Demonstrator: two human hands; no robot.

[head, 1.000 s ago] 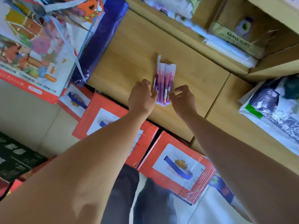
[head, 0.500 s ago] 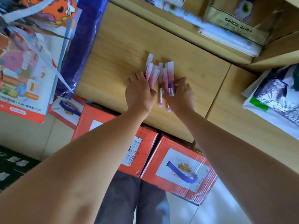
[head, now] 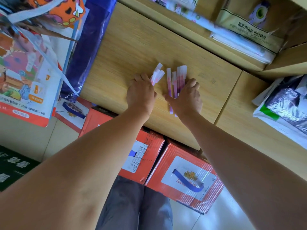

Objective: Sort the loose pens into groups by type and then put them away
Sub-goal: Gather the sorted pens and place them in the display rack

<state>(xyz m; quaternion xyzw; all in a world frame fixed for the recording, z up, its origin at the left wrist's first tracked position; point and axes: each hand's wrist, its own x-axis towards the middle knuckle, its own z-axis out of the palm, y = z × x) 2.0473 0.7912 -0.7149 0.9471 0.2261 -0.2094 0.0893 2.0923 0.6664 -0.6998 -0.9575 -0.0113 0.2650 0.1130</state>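
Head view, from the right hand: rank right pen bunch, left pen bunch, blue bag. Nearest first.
1. right pen bunch: under the right hand, touching its fingers.
2. left pen bunch: just to the left, at the left hand.
3. blue bag: far left, beyond both hands.

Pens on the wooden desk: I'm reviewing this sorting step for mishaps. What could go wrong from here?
1. The right pen group lies uneven under the right hand, with two ends poking toward the front edge of the wooden desk. A nudge might roll them off onto the red boxes below.
2. The left hand holds the left pen group tilted and close beside the other, so the two groups could get mixed.
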